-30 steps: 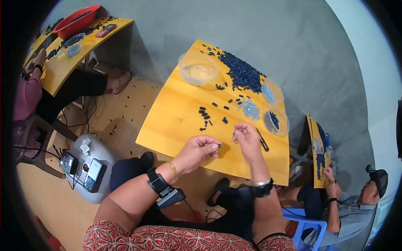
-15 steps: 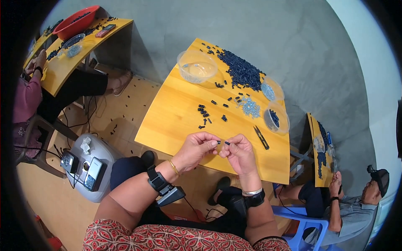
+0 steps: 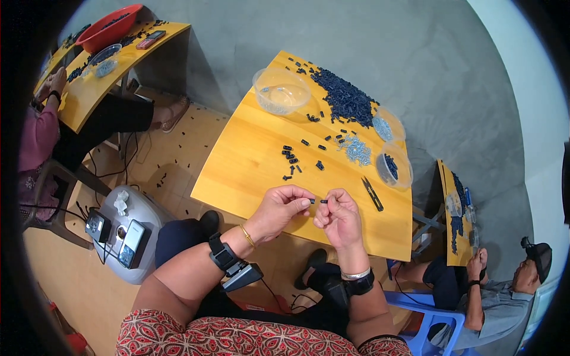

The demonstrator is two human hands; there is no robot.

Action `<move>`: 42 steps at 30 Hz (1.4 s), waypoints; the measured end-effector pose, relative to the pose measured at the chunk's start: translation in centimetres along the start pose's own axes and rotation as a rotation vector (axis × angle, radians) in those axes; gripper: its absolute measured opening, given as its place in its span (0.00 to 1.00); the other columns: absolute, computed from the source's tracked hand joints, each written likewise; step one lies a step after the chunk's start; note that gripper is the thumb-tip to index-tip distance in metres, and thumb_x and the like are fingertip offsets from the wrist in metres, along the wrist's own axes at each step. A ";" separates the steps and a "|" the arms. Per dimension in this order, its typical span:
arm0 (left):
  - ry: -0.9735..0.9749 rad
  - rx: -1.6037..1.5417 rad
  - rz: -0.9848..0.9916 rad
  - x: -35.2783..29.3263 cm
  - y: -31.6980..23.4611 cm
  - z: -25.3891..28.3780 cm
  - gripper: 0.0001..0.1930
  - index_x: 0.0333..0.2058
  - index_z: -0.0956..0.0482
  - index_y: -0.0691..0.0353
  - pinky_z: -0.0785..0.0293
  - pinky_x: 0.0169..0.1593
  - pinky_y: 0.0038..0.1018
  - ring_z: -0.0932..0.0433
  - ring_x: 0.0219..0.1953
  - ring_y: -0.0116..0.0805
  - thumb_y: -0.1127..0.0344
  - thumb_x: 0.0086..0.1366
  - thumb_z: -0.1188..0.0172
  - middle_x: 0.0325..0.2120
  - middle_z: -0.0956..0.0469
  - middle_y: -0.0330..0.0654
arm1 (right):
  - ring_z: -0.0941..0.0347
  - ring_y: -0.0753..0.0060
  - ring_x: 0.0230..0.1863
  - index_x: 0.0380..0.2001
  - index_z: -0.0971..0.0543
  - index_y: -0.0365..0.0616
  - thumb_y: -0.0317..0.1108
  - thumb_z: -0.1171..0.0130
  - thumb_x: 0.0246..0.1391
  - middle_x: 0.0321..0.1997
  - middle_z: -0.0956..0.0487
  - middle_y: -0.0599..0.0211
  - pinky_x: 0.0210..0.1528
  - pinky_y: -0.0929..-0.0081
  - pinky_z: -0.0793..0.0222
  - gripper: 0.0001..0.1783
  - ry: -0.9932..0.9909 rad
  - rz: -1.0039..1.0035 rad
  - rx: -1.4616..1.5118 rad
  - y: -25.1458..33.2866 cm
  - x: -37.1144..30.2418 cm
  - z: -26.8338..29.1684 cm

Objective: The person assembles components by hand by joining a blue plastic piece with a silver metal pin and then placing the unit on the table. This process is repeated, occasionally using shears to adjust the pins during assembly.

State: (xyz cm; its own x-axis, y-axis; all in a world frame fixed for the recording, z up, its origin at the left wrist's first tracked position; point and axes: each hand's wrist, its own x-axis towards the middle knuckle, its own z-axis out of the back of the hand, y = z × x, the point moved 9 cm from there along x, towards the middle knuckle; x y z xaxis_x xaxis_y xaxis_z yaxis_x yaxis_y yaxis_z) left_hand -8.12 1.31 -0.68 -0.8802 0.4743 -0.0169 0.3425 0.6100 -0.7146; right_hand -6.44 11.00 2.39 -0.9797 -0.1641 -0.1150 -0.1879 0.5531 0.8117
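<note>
Above the near edge of the yellow table (image 3: 237, 155), my left hand (image 3: 278, 213) pinches a small dark plastic piece (image 3: 312, 201) between thumb and forefinger. Close beside it, my right hand (image 3: 342, 221) pinches another small dark piece (image 3: 323, 202), and a narrow gap shows between the two. Beyond my hands lies a loose cluster of black plastic pieces (image 3: 290, 156). Small silvery metal parts (image 3: 357, 151) are heaped farther right. A black tool like thread snips (image 3: 372, 194) rests to the right of my right hand.
At the far side is a large pile of black pieces (image 3: 344, 98). Clear bowls stand at the far left (image 3: 288, 107) and right edge (image 3: 404, 176). Co-workers sit at a left table with a red basin (image 3: 107, 32) and a right table (image 3: 452, 252). A grey stool (image 3: 142, 270) holds phones.
My right hand has turned slightly, its fingers more upright, and the dark piece in it now points toward the left hand's piece. My left hand has barely moved.
</note>
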 end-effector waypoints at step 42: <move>-0.120 0.295 -0.181 -0.4 -1.3 -0.1 0.05 0.31 0.25 0.68 0.29 0.35 0.19 0.27 0.28 0.23 0.78 0.56 0.48 0.27 0.24 0.40 | 0.40 0.84 0.15 0.24 0.32 0.41 0.27 0.49 0.52 0.17 0.30 0.67 0.16 0.87 0.46 0.05 -0.190 0.166 -0.135 -1.5 -0.3 0.4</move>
State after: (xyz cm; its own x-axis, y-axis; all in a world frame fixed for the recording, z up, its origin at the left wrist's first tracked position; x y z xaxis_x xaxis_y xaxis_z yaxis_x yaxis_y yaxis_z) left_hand -8.16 0.37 0.28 -0.9563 0.2865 0.0588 0.0833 0.4594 -0.8843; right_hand -5.88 10.54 0.96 -0.9941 0.0829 -0.0692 -0.0253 0.4441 0.8956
